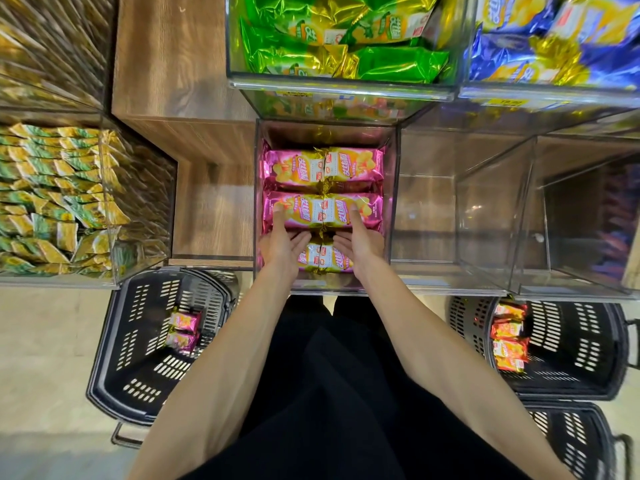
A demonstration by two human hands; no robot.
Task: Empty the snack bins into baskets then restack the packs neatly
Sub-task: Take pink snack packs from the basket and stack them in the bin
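At twelve o'clock in the bin (394,202), my left grip (284,239) and right grip (360,239) pinch the middle packs (304,216), thumbs (278,216) on top, fingers (304,237) under. I judge this squares the row before stacking.

Probably shop: clear snack bins (325,209) with price labels (294,94), shopping baskets (138,375).
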